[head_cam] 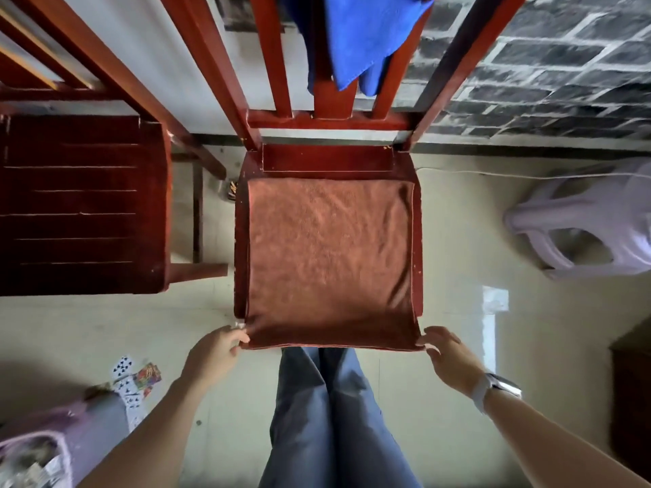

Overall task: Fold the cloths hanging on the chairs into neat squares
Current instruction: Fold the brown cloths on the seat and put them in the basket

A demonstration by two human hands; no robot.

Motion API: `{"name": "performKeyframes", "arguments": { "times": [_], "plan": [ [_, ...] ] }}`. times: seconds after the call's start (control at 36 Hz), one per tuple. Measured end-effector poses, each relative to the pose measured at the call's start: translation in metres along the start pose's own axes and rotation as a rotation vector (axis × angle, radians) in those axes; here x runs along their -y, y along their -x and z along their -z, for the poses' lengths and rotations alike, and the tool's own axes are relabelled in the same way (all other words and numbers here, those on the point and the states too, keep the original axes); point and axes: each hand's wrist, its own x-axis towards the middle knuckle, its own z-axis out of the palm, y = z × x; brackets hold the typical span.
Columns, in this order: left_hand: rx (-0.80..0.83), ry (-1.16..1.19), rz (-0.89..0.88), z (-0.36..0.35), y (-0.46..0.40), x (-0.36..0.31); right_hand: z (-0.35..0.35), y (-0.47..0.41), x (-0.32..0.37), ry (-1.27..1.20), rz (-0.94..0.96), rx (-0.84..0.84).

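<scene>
Both hands, left hand (215, 353) and right hand (447, 357), pinch the brown cloth's (329, 255) near corners on our chair seat (417, 220), fold unstarted; 1 blue cloth (366, 37) hangs unfolded.

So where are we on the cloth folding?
Done: the brown cloth is off the backrest and spread flat on the chair seat. In hand: left hand and right hand pinch its near corners, no fold made yet. Left: fold it square, then the blue cloth hanging on the backrest.
</scene>
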Motion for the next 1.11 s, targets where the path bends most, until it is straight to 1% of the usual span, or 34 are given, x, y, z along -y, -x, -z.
{"name": "performKeyframes", "arguments": {
  "times": [0.08, 0.11, 0.17, 0.22, 0.28, 0.33, 0.39, 0.44, 0.5, 0.56, 0.64, 0.72, 0.83, 0.92, 0.97, 1.03, 1.11],
  "plan": [
    [0.087, -0.056, 0.006, -0.009, -0.004, 0.004, -0.008, -0.001, -0.006, 0.098, -0.047, 0.133],
    [0.084, -0.062, -0.014, -0.009, -0.007, 0.004, -0.009, -0.002, -0.006, 0.114, -0.054, 0.156],
    [0.018, -0.051, -0.019, -0.005, -0.015, -0.001, -0.008, -0.008, -0.002, 0.115, -0.054, 0.15],
    [-0.108, -0.055, -0.014, 0.003, -0.028, -0.011, -0.002, -0.019, 0.008, 0.092, -0.044, 0.066],
    [-0.237, -0.077, -0.056, 0.012, -0.044, -0.027, 0.008, -0.033, 0.023, 0.082, -0.007, -0.062],
    [-0.355, -0.104, -0.121, 0.019, -0.065, -0.045, 0.02, -0.052, 0.041, 0.098, 0.057, -0.202],
    [-0.431, -0.131, -0.217, 0.024, -0.088, -0.066, 0.029, -0.074, 0.063, 0.105, 0.124, -0.327],
    [-0.44, -0.154, -0.282, 0.026, -0.114, -0.089, 0.036, -0.1, 0.084, 0.15, 0.221, -0.411],
    [-0.424, -0.19, -0.316, 0.023, -0.138, -0.11, 0.039, -0.126, 0.104, 0.238, 0.304, -0.435],
    [-0.417, -0.252, -0.349, 0.016, -0.159, -0.126, 0.037, -0.152, 0.12, 0.315, 0.357, -0.438],
    [-0.43, -0.307, -0.35, 0.01, -0.185, -0.132, 0.034, -0.182, 0.137, 0.339, 0.401, -0.492],
    [-0.478, -0.315, -0.279, 0.013, -0.213, -0.114, 0.042, -0.212, 0.127, 0.321, 0.341, -0.543],
    [-0.529, -0.378, -0.272, 0.027, -0.228, -0.083, 0.066, -0.23, 0.089, 0.408, 0.297, -0.561],
    [-0.535, -0.321, -0.193, 0.042, -0.231, -0.067, 0.086, -0.231, 0.06, 0.33, 0.143, -0.579],
    [-0.532, -0.304, -0.184, 0.052, -0.231, -0.063, 0.099, -0.228, 0.044, 0.259, 0.072, -0.575],
    [-0.566, -0.277, -0.218, 0.063, -0.232, -0.063, 0.111, -0.222, 0.038, 0.195, 0.088, -0.577],
    [-0.662, -0.26, -0.263, 0.08, -0.236, -0.068, 0.126, -0.216, 0.042, 0.212, 0.176, -0.666]
  ]
}}
